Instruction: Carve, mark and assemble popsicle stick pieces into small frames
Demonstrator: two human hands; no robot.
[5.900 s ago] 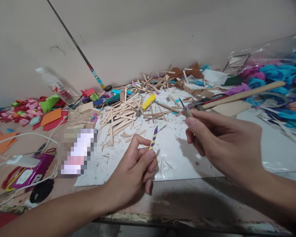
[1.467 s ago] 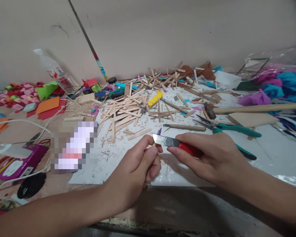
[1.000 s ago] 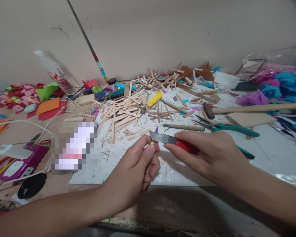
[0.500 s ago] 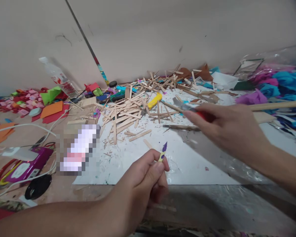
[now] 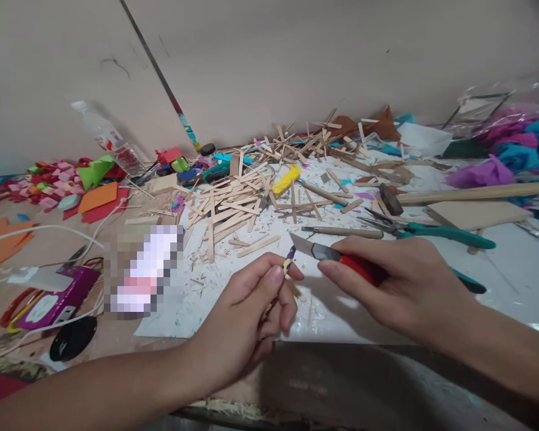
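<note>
Pinched between the thumb and fingers of my left hand [image 5: 256, 299] is a thin purple crayon [image 5: 289, 261] with a yellow, dark-spotted body. Its purple tip points up and away from me, while the lower part is mostly hidden by my fingers. My right hand [image 5: 399, 281] is wrapped around the red handle of a utility knife [image 5: 362, 268]. The knife's blade [image 5: 302, 244] points left and lies right at the crayon's tip; whether it touches, I cannot tell. Both hands are above white paper [image 5: 341, 317] speckled with scraps.
Wooden craft sticks [image 5: 233, 206] lie piled behind my hands, with a yellow piece [image 5: 286, 179] among them. Green-handled pliers [image 5: 449, 233] and a hammer [image 5: 390, 199] lie right. Leftward are a blurred-out phone [image 5: 148, 269], a purple box [image 5: 58, 299] with cables, and a bottle [image 5: 112, 140].
My right hand has brought the utility knife down and left to the crayon's tip. My left hand has shifted slightly left and turned the crayon. The pliers and hammer have come into sight.
</note>
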